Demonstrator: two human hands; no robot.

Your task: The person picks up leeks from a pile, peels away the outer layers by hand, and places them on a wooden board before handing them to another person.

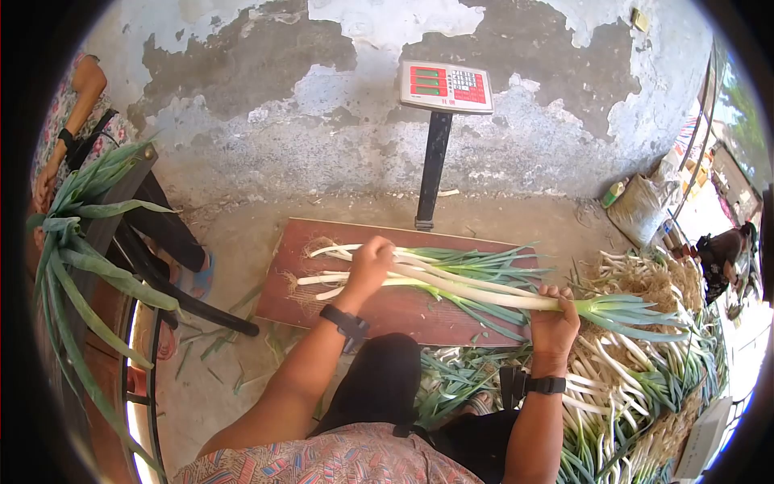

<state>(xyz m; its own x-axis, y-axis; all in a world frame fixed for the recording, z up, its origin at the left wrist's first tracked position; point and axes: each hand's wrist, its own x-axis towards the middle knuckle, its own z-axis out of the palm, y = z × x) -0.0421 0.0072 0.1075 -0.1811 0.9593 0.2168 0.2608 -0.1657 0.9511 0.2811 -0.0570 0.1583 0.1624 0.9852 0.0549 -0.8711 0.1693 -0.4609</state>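
On a reddish-brown board (379,315) lie several long leeks (322,278), with roots to the left and green leaves to the right. My left hand (371,264) is closed around the white stalks near their root end, just above the board. At the board's right edge, my right hand (556,320) grips a thick leek (484,297) close to where white turns green. Its leaves (633,313) stick out to the right past my fingers. The leek stretches between both hands, over the others.
A scale display (447,85) stands on a black post behind the board. Piled leeks (621,387) cover the floor at right, near a stuffed sack (645,206). On the left, leek leaves (89,258) hang over a dark metal frame, with another person (81,121) beside it.
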